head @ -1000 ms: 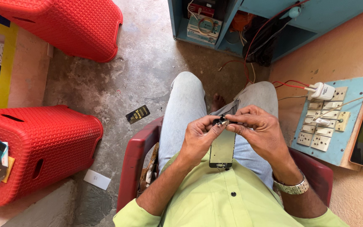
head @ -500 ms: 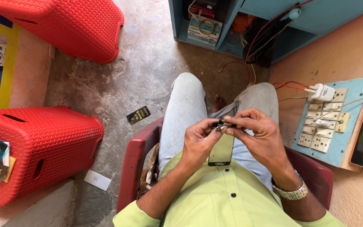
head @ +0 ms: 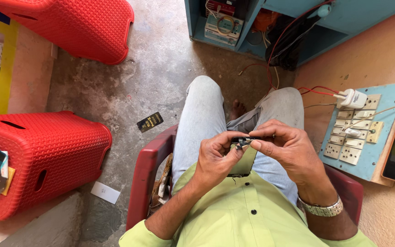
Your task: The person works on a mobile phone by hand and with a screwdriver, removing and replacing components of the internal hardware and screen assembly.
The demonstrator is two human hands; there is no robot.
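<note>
- Holding a phone panel (head: 244, 161) upright over my lap, my left hand (head: 216, 158) wraps its lower part, thumb and fingers pressed to its sides
- My right hand (head: 286, 151) pinches a small dark part (head: 242, 142) at the panel's top edge, fingertips pressed together; I cannot tell whether it is attached
- If the pinch slips, I judge the part drops between my knees onto the concrete floor (head: 161, 87), where it is hard to find
- Pulling too hard could bend or crack the thin panel
- The panel rests on no desk, only my grip, above the red chair (head: 147, 169), so a loose left hand lets it fall
</note>
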